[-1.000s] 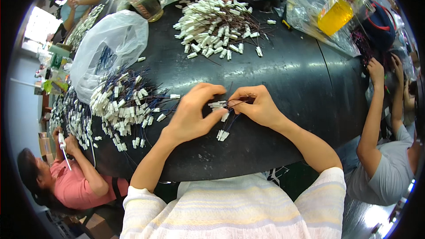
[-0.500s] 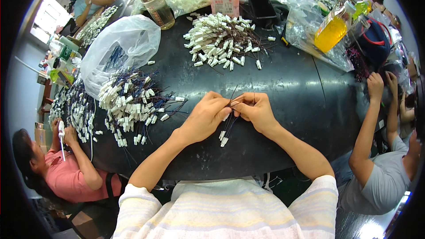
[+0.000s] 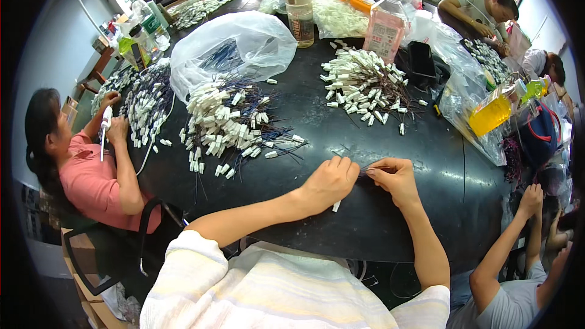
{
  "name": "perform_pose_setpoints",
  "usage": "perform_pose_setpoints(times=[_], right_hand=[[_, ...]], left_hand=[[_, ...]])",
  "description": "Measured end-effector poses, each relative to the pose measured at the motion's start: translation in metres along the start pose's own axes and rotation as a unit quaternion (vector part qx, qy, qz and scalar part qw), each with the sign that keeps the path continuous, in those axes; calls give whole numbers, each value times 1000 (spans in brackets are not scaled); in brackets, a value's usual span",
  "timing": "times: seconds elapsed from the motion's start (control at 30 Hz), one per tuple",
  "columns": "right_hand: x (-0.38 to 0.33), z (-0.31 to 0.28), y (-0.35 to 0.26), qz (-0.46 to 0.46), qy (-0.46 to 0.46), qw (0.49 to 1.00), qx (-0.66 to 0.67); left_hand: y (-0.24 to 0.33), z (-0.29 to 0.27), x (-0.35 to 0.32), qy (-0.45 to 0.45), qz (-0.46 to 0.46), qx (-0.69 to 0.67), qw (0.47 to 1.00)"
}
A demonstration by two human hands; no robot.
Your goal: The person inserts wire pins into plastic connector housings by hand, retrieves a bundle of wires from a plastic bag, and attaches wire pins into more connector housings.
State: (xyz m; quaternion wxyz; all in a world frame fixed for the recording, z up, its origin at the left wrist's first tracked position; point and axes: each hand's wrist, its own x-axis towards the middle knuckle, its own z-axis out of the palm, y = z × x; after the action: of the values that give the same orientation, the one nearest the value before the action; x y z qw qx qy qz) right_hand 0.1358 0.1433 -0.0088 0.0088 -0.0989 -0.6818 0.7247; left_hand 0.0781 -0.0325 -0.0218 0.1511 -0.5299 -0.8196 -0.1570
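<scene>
Over the black table my two hands are close together, joined by thin dark wires (image 3: 364, 172). My left hand (image 3: 332, 184) is closed with its back turned up, and a white connector (image 3: 336, 206) on the wires hangs out beneath it. Thumb and forefinger of my right hand (image 3: 395, 178) pinch the same wires. How the wires run inside the left fingers is hidden. Left of my hands lies a heap of white connectors with blue wires (image 3: 222, 123). Beyond them is another heap of white connectors with brown wires (image 3: 364, 82).
Behind the heaps stand a clear plastic bag (image 3: 268, 36), a drink bottle (image 3: 300, 18), a pink bottle (image 3: 385, 27) and a black open box (image 3: 421, 64). A yellow-filled bottle (image 3: 490, 113) lies on plastic at right. Co-workers sit around the table, one in pink (image 3: 100, 176) at left.
The view has swung left, so the scene sits further right. My left hand has turned over more, with its back up. Fewer connectors show below my hands.
</scene>
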Motion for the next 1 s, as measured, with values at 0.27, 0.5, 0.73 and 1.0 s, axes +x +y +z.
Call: perform_pose_setpoints(times=[0.27,0.5,0.73,1.0], right_hand=[[6,-17,-3,59,0,997,59],[7,-10,-14,24,34,997,-70],[6,-20,-4,2,52,998,36],[4,-16,-10,16,38,997,-67]], left_hand=[[-69,-63,-20,-119,-41,70,990],[-40,-75,-12,-58,15,-95,994],[-32,-51,-16,-151,151,-100,972],[-97,-30,48,32,-43,-81,995]])
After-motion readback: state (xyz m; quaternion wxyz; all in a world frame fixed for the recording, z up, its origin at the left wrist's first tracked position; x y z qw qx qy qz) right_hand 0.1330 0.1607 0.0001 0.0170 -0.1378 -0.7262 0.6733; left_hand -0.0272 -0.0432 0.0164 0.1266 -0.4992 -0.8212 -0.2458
